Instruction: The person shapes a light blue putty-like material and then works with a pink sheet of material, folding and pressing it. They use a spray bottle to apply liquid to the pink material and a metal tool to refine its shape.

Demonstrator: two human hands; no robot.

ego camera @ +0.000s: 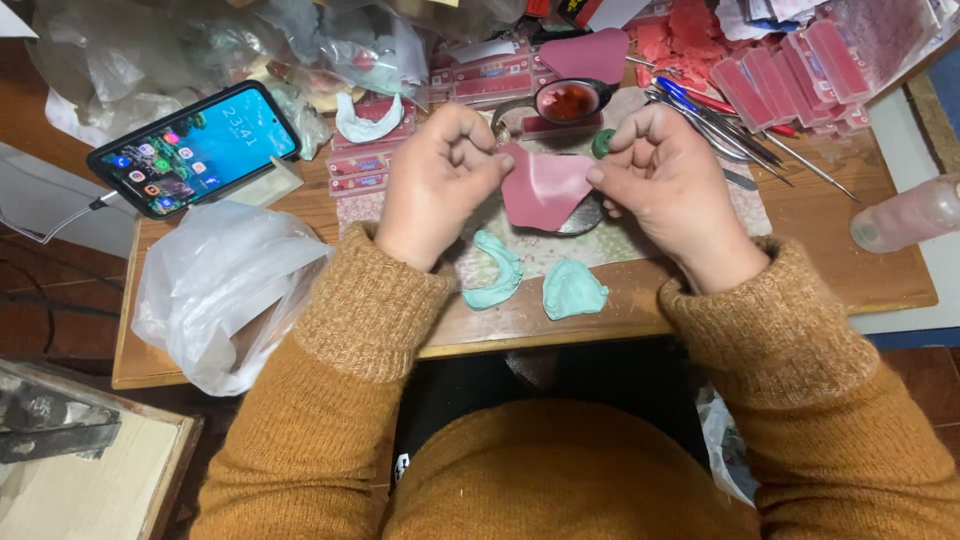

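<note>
Over the wooden table (800, 215), I am pinching a pink wax sheet (545, 187) between my left hand (437, 180) and right hand (668, 178), both gripping its edges. Behind it, flat red rectangular boxes (490, 80) are lying in rows, their labels too small to make out. Two green dental casts (535, 280) are sitting just below my hands, a phone (195, 148) glowing far left

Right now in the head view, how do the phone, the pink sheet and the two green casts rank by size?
1. Phone
2. Pink sheet
3. Two green casts: alike, no ranking.
</note>
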